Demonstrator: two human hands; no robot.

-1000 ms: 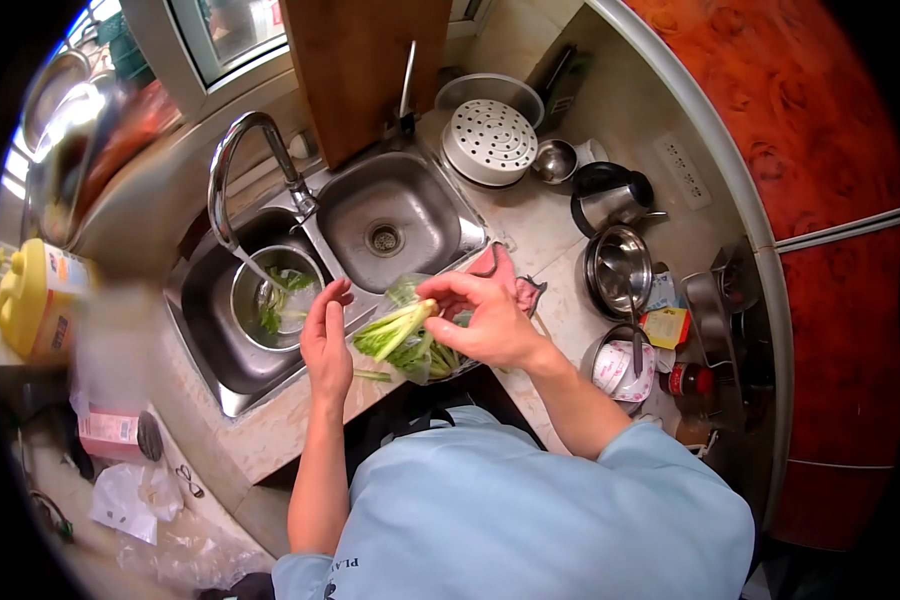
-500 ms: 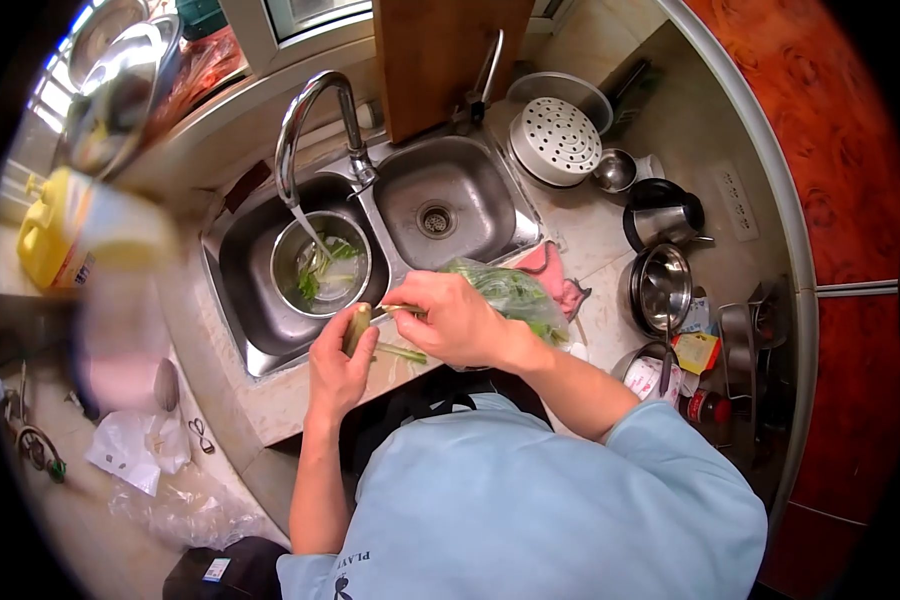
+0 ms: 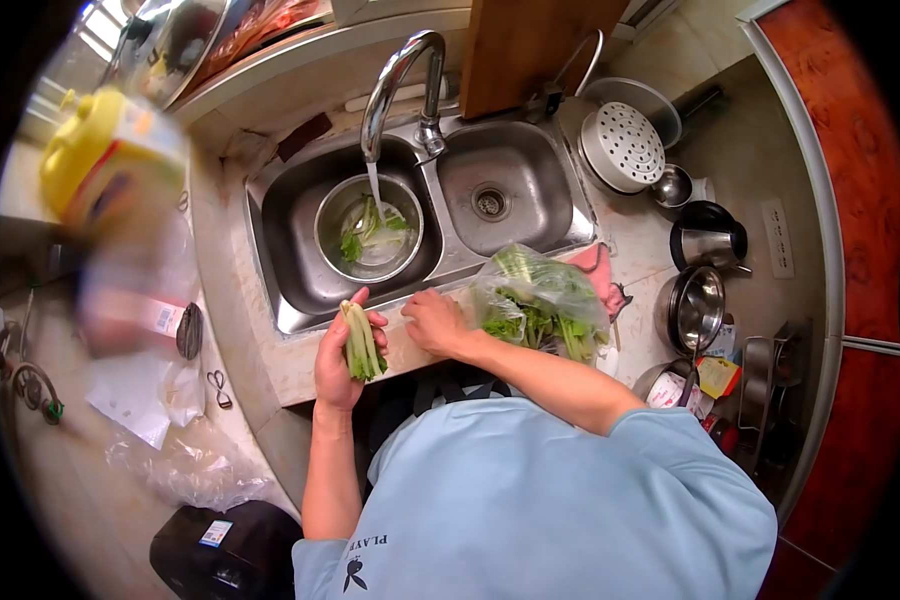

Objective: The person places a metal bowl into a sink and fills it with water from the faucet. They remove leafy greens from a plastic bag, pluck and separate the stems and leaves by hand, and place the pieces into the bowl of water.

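My left hand (image 3: 338,362) is wrapped around a small bunch of celery stalks (image 3: 362,343), pale ends pointing up, in front of the left sink basin (image 3: 292,290). Just to its right, my right hand (image 3: 436,324) rests on the counter's front strip with its fingers loosely apart; no item shows in it. Beside that hand lies a clear plastic bag (image 3: 540,292) with leafy celery inside. Water runs from the faucet (image 3: 380,100) into a metal pot (image 3: 322,245) in the left basin. Green pieces (image 3: 372,232) sit in the pot's water.
The right basin (image 3: 470,180) adjoins the left one. A pink cloth (image 3: 597,270), a white perforated steamer (image 3: 623,148) and metal bowls (image 3: 698,310) stand at right. At left are a blurred yellow jug (image 3: 95,165), crumpled plastic bags (image 3: 185,465) and small scissors (image 3: 220,390).
My right hand has come away from the stalks and lowered onto the counter beside the bag. My left hand still holds the bunch, now turned more into view. The camera view has shifted.
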